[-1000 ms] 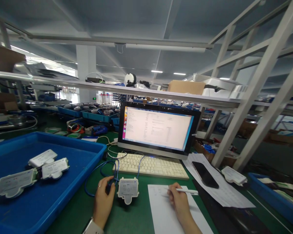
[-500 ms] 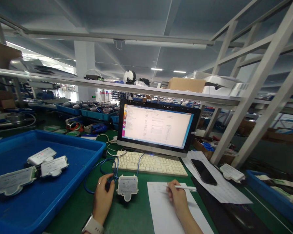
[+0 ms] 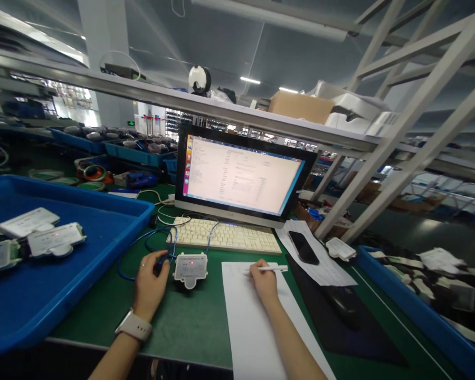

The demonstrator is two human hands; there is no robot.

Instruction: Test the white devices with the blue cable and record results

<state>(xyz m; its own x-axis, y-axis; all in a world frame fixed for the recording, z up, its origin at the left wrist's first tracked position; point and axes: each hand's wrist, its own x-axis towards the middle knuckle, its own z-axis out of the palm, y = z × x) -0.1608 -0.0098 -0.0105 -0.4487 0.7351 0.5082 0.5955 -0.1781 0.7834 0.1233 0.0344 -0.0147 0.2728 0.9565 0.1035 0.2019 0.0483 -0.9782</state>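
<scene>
Camera: tipped downward since the earlier frame; both hands keep their places on the green bench (image 3: 190, 332).
White module (image 3: 190, 270): now red-lit, just right of the left hand (image 3: 150, 282).
Left grip: curled around a small dark piece (image 3: 158, 266).
Right hand (image 3: 264, 282): pinching a pen (image 3: 275, 268) over paper (image 3: 241, 327).
Writing: probably neatest with paper flat.

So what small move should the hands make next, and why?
Probably a short note by the right hand on the white paper: it holds a white pen over the upper part, a red light is lit on the white module, and the left hand holds a small dark object beside that module.
</scene>
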